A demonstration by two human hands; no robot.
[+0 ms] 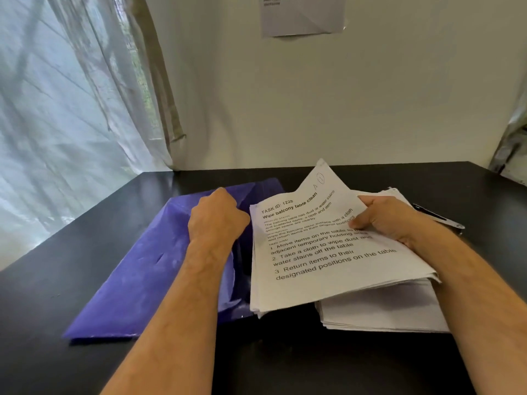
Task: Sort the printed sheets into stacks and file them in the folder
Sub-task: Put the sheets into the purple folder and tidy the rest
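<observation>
A purple plastic folder (137,280) lies on the black table (57,295), left of centre. My left hand (216,215) grips the folder's upper flap near its far right edge and holds it lifted. My right hand (387,218) holds a stack of printed sheets (313,260) by its right side, thumb on top. The top sheet reads "Wipe balcony table clean". The stack's left edge reaches the folder's opening. Under it, on the table, lies a second pile of white sheets (385,312).
A dark pen (436,218) lies on the table behind my right wrist. A white wall (313,95) with a taped paper notice (302,15) rises behind the table. A sheer curtain (71,124) hangs at the left. Bare table surface shows in front.
</observation>
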